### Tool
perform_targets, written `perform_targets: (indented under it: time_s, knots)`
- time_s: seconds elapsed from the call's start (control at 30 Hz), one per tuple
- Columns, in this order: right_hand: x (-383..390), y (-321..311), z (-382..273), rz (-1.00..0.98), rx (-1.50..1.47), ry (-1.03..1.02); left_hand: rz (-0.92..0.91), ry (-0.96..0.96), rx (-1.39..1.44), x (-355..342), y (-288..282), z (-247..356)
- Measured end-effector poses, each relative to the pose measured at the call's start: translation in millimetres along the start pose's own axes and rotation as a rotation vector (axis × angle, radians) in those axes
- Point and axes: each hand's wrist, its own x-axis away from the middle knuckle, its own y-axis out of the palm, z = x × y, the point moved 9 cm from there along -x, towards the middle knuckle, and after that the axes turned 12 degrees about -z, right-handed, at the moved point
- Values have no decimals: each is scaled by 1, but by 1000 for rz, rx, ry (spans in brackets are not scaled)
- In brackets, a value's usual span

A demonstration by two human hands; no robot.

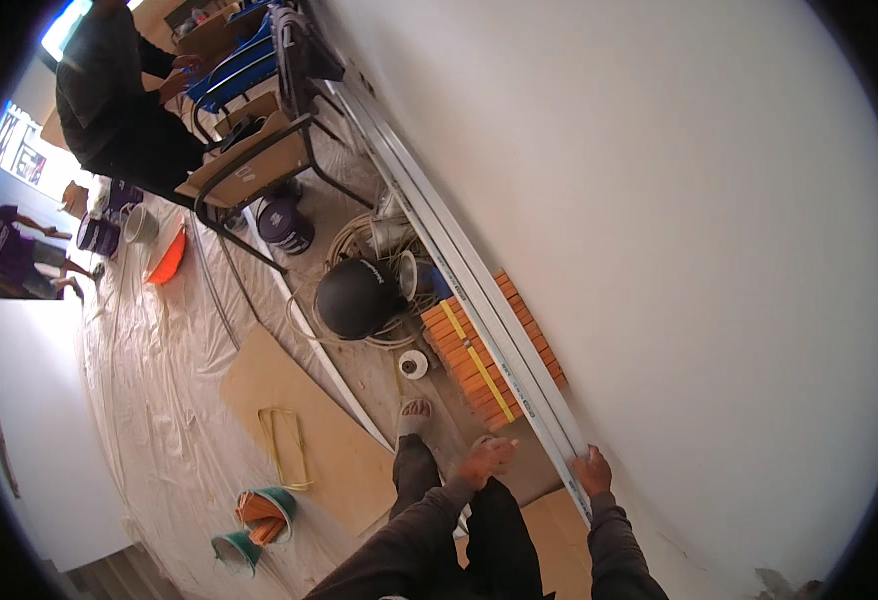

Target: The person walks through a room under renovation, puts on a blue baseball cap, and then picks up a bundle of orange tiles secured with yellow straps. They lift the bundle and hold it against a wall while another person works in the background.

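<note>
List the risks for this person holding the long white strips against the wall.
1. The long white plastic strips run far along the white wall, while only the right hand shows a grip near one end; the far length may sag or slide.
2. The left hand appears free, giving no support.
3. The round black helmet and coiled cable lie underfoot: possible trip.

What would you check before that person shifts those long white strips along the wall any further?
1. Right hand on the white strips: ok, it rests on their near end.
2. Left hand on the strips: not ok, it is off them, fingers spread.
3. Grip firmness: cannot tell, fingers partly hidden.
4. Strips lying against the wall: ok, they run along its base.
5. Floor beside the strips: not ok, an orange pack, a black helmet and a tape roll lie close.
6. Far end: cannot tell, it runs behind a chair.
</note>
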Motion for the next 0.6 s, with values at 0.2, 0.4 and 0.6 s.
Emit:
perform_targets:
  time_s: [0.2, 0.4, 0.6]
  knots:
    - [-8, -8, -13, -126, -40, 2, -53, 15, 158, -52, -3, -20]
    - [-26, 6, 6, -239, -129, -42, -35, 1, 264, -91, -10, -28]
    - [-44, 42, 57, -369, -349, -21, -13, 55, 359, -101, 24, -7]
